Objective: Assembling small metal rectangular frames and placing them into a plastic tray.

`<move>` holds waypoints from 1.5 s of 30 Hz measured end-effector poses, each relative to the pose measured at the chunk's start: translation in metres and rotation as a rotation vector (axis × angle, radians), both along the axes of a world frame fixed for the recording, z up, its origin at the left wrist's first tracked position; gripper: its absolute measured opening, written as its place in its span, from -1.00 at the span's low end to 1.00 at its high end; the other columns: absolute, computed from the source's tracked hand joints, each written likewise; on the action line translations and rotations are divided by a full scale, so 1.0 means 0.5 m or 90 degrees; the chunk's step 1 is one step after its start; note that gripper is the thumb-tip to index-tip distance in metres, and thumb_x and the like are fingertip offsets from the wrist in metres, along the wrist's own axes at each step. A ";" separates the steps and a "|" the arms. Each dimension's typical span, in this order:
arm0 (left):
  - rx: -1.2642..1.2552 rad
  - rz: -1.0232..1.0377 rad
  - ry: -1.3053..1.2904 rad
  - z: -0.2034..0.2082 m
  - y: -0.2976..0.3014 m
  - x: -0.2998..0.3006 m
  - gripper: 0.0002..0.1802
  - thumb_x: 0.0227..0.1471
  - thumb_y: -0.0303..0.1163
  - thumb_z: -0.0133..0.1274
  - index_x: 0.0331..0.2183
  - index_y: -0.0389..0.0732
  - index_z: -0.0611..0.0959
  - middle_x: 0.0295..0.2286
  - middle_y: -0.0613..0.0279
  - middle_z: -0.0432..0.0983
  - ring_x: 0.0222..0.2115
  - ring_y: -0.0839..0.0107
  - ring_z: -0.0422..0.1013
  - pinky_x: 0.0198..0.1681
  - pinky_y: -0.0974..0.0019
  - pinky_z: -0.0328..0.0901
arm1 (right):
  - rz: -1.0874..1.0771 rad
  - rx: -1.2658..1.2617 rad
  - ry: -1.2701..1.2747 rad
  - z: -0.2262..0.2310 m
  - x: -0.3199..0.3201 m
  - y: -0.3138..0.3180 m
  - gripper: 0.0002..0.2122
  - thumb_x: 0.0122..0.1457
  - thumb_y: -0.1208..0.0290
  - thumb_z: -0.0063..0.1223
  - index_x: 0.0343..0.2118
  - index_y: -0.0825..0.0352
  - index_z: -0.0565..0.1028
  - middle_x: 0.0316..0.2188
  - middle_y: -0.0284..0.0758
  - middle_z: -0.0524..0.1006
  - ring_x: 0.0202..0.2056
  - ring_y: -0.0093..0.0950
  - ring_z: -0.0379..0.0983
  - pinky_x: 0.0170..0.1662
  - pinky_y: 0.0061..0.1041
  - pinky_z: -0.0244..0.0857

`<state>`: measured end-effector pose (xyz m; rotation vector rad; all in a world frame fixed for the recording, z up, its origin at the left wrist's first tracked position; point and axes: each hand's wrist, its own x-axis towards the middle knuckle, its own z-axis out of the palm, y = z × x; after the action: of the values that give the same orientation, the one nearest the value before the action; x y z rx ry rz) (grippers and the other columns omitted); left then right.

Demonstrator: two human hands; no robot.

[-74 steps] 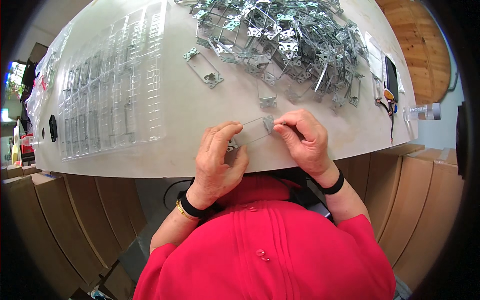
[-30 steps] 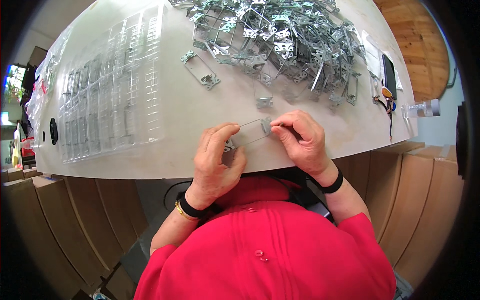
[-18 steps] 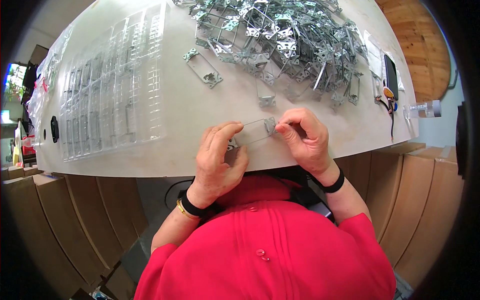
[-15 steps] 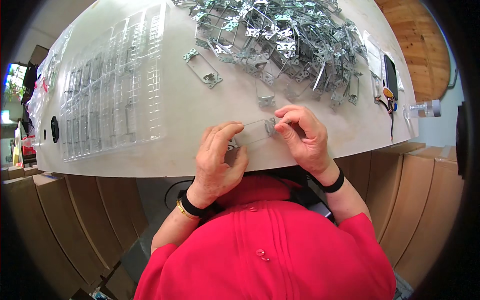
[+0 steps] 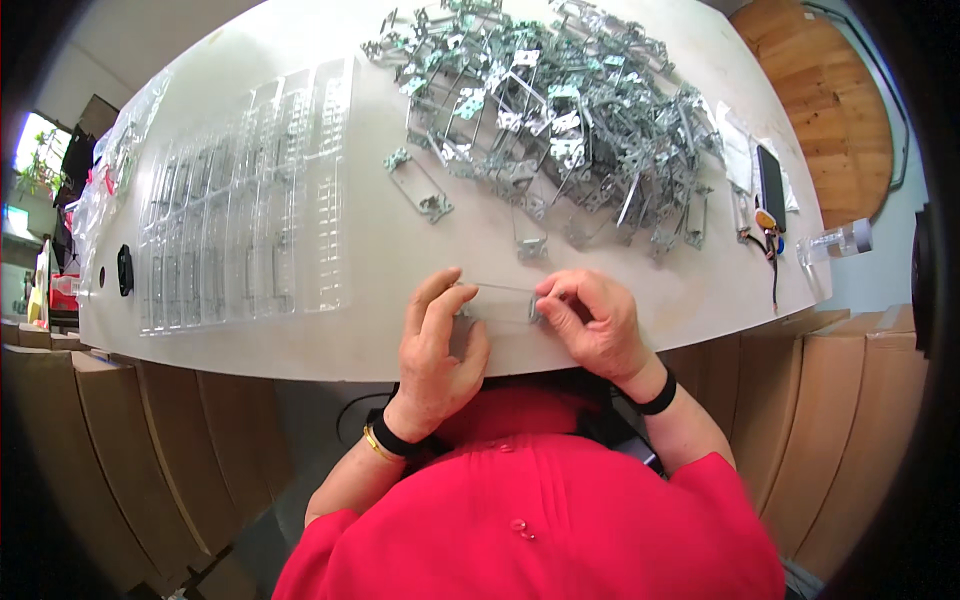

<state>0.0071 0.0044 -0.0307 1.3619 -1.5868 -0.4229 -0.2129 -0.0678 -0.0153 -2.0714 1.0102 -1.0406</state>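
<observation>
Between my hands, close to the table's front edge, is a slim rectangular metal frame (image 5: 533,309) with thin wire sides and small end plates. The thumb and fingers of my left hand (image 5: 437,345) curve around its left end, which they partly hide. My right hand (image 5: 596,325) pinches the right end plate between thumb and forefinger. Beyond my hands rises a big tangled pile of similar metal frames (image 5: 570,120). One loose frame (image 5: 432,207) lies apart to the left of the pile, and another end plate (image 5: 530,245) sticks out at its near edge.
Clear plastic trays (image 5: 335,240) with narrow compartments, some holding metal parts, cover the left of the table. A black oval object (image 5: 125,270) lies beside them. On the right are a phone (image 5: 770,178), an orange-and-black tool (image 5: 766,219) and a clear bottle (image 5: 835,243). Cardboard boxes (image 5: 140,430) stand below.
The view has shifted, so the table sits lower in it. My right hand has moved onto the frame's right end plate. My left hand's fingers have spread slightly.
</observation>
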 end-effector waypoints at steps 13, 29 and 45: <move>-0.032 0.050 -0.045 -0.003 -0.005 -0.009 -0.63 0.06 -0.66 0.20 -0.04 -0.37 0.66 0.00 -0.17 0.47 -0.09 0.05 0.50 -0.01 0.13 0.45 | 0.132 -0.030 0.012 -0.002 -0.003 -0.007 -0.83 0.14 0.44 0.41 -0.29 0.23 0.58 -0.46 -0.35 0.62 -0.44 -0.27 0.54 -0.30 -0.31 0.33; -0.001 0.002 -0.021 -0.003 -0.022 -0.041 -0.42 0.10 -0.74 0.04 0.18 -0.36 0.48 0.19 -0.27 0.44 0.20 -0.14 0.44 0.21 0.08 0.40 | 0.153 0.072 -0.035 -0.006 -0.010 0.005 -0.88 0.19 0.52 0.38 -0.29 0.28 0.61 -0.38 -0.33 0.67 -0.41 -0.39 0.53 -0.29 -0.43 0.40; -0.060 -0.003 -0.159 -0.005 -0.004 -0.050 -0.50 0.15 -0.66 0.11 0.14 -0.37 0.50 0.11 -0.20 0.49 0.15 -0.19 0.44 0.24 -0.04 0.37 | 0.065 -0.003 -0.031 -0.002 0.001 -0.004 -0.88 0.22 0.62 0.30 -0.19 0.34 0.67 -0.28 -0.21 0.64 -0.28 -0.30 0.60 -0.20 -0.43 0.46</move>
<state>-0.0178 0.0022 -0.0330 1.3800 -1.7884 -0.1826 -0.2125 -0.0696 -0.0163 -2.0680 0.8703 -1.0371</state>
